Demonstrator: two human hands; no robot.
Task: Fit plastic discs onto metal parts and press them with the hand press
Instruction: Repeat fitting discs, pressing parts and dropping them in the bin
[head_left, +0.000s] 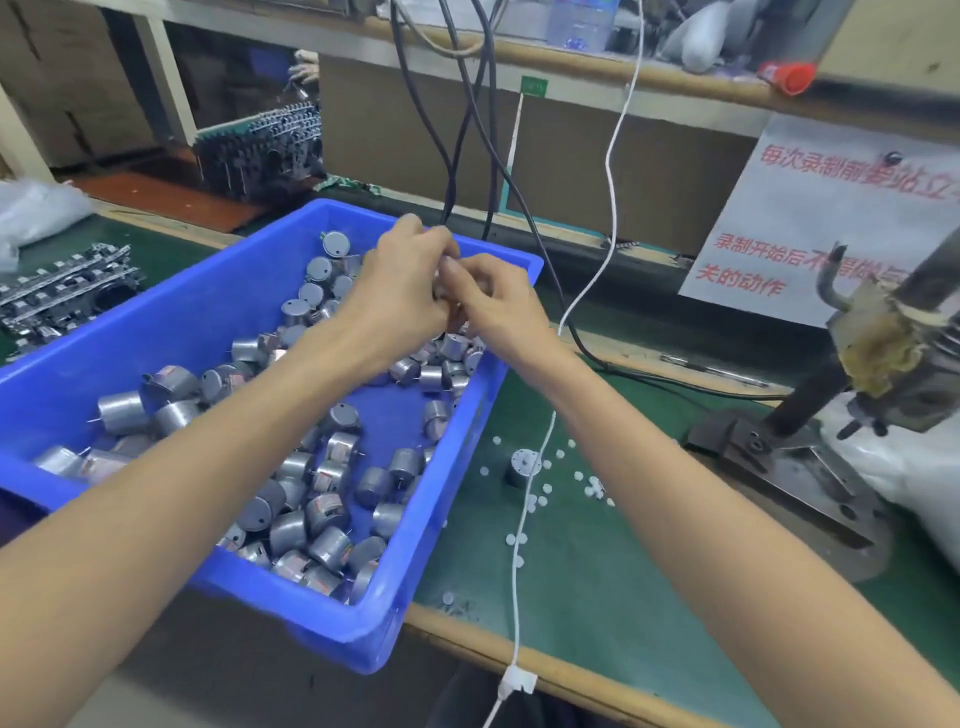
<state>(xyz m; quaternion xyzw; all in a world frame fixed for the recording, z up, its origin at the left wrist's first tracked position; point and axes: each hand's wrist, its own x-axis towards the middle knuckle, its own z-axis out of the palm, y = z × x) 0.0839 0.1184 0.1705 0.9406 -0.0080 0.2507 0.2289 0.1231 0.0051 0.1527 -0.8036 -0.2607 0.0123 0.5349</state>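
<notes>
My left hand (400, 291) and my right hand (498, 306) meet over the far right part of a blue bin (363, 618). Their fingers are closed together around something small that the fingers hide. Several round silver metal parts (291, 499) fill the bin. One metal part (522, 465) stands alone on the green mat, right of the bin. Several small white plastic discs (587, 486) lie scattered around it. The hand press (878, 358) stands at the right edge of the bench.
A white cable (535, 467) hangs down across the mat between bin and press. Black cables (467, 130) drop behind the bin. Dark metal parts (62, 291) lie at the left. A paper notice (810, 218) leans at the back right. White plastic bags sit beside the press.
</notes>
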